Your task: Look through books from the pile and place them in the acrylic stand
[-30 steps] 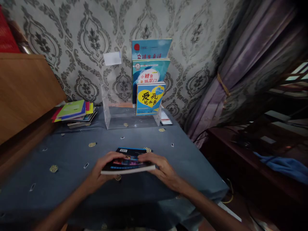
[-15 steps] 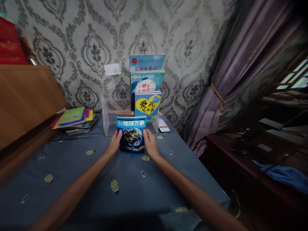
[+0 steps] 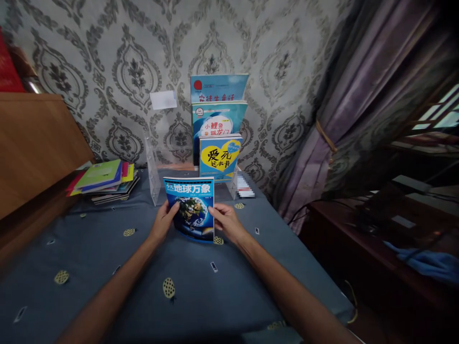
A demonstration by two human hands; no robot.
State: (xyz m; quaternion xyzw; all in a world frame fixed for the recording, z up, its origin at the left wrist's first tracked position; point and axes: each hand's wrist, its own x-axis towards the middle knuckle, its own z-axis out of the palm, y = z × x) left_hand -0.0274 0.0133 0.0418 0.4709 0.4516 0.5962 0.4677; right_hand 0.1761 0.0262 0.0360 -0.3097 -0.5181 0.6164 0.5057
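Gripping a blue book with an Earth cover (image 3: 191,210), the left hand (image 3: 164,220) and right hand (image 3: 227,222) pinch its two side edges, thumbs on the front and the other fingers mostly hidden behind. The book lies between the two sets of fingers, near upright, cover towards the wearer; whether its lower edge touches the tabletop (image 3: 193,306) cannot be told. The step in hand looks like steadying and orienting the book; a next move would seem to call for an even hold on both edges and care near the clear stand (image 3: 152,177) just beyond the fingers. Past the right fingers, a yellow-heart book (image 3: 220,157) stands in that stand, two teal books (image 3: 218,119) rising behind it. Well to the left of the left fingers lies a stack of books (image 3: 103,179).
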